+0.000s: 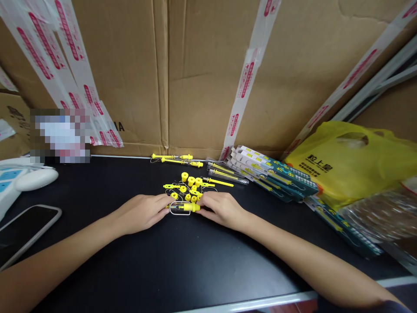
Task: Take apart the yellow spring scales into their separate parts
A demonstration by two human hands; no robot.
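Between my two hands lies a yellow and clear tube device with a white wire loop on it, held level just above the black table. The fingers of my left hand are closed on its left end. My right hand pinches its yellow right end. Directly behind the device are several small yellow caps, with yellow slotted pieces and thin wire hooks among them. Farther back, two similar yellow devices lie side by side.
Clear tubes, stacked printed packages and a yellow plastic bag are at the right. A phone and a white device sit at the left. Taped cardboard stands behind the black table.
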